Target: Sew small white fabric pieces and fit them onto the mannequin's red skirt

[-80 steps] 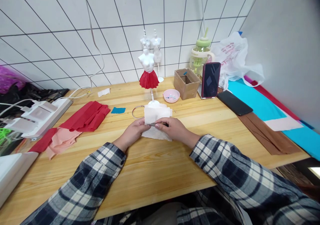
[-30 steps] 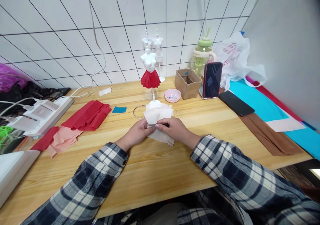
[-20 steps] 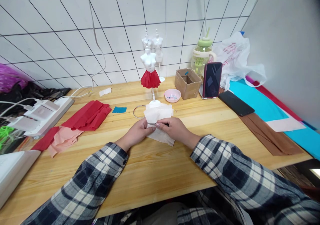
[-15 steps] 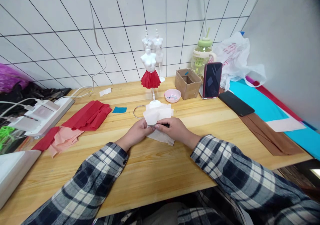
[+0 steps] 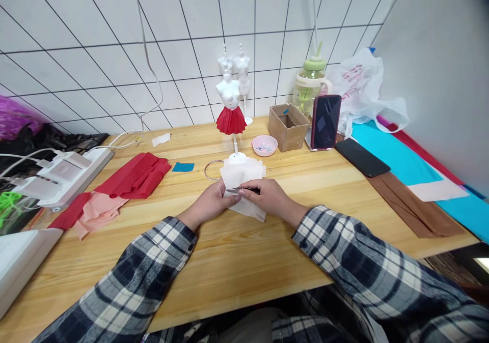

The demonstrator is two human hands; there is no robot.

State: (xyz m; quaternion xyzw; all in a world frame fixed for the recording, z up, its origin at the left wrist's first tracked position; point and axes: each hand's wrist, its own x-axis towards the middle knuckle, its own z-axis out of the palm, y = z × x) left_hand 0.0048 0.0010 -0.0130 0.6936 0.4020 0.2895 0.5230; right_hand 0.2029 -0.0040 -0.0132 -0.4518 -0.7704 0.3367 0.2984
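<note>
My left hand is closed on a folded piece of white crepe paper, thumb in front. Between the fingers of my right hand is a small tool with a dark handle and a thin metal blade; whether it is a knife or snips I cannot tell. The blade lies across the white paper, pointing at my left thumb. A lower flap of the paper hangs below both hands. Just beyond stands a white mini dress form wearing a red pleated skirt, its base partly hidden by the paper.
A metal ring and a blue scrap lie left of the paper. Red crepe paper is further left, near a power strip. Rightward are a pink bowl, a cardboard box, a propped phone and brown paper.
More of the metal blade shows across the paper now, and the paper has tipped slightly. Both hands stay in nearly the same place, still gripping.
</note>
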